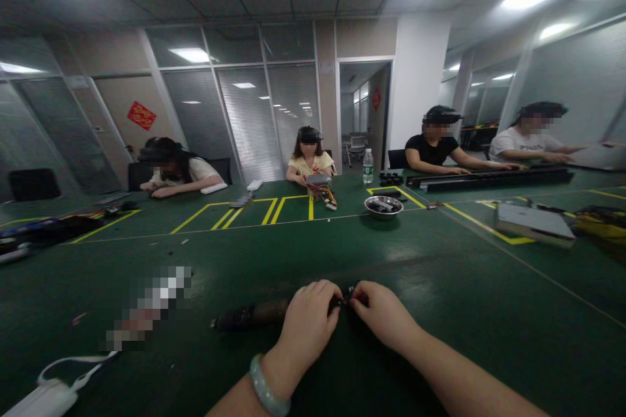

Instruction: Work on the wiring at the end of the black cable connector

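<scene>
My left hand (313, 319), with a pale green bangle (268, 386) on its wrist, is closed in a pinch. Close against it, my right hand (386, 313) also has thumb and fingers pressed together. Between the fingertips is a small black part (351, 289), mostly covered by both hands, so its exact kind cannot be made out. A dark cylindrical tool with a thin metal tip, resembling an electric screwdriver (252, 316), lies on the green table just left of my left hand. Its right end is hidden behind that hand.
A metal bowl (383, 207) of dark parts stands ahead, near a water bottle (368, 166). At left lie a white case with a strap (44, 401) and a blurred-out item. A flat metal box (533, 225) sits at right. Several people work around the table.
</scene>
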{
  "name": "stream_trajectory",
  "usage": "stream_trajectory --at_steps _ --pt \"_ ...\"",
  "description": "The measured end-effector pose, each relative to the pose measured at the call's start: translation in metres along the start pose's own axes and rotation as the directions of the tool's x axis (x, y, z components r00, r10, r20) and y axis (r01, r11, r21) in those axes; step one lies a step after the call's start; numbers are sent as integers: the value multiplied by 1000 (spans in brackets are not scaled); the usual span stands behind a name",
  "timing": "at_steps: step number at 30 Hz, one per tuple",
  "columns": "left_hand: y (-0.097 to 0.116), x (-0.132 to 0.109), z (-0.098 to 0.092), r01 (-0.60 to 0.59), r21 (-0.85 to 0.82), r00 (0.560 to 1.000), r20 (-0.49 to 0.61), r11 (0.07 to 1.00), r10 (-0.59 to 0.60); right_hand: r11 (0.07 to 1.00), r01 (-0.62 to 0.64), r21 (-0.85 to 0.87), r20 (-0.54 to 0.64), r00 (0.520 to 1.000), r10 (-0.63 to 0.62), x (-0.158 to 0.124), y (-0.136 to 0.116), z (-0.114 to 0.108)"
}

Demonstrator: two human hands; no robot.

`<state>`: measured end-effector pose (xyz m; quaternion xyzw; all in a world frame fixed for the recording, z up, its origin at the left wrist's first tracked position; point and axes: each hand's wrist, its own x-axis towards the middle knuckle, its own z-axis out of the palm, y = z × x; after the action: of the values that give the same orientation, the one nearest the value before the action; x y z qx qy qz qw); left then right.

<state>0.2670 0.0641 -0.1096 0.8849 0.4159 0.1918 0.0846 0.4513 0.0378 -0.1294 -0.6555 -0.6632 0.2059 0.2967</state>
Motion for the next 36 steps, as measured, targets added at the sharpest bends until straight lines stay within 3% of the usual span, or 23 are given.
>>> stream_trajectory --at_steps 13,36 --pt "-1 -1 0 -28 -16 1000 -5 999 28 993 -9 121 31 1000 5 3 4 2" --pt "-3 -1 1 -50 -11 998 -47 999 49 987 70 143 68 994 -81 4 7 1"
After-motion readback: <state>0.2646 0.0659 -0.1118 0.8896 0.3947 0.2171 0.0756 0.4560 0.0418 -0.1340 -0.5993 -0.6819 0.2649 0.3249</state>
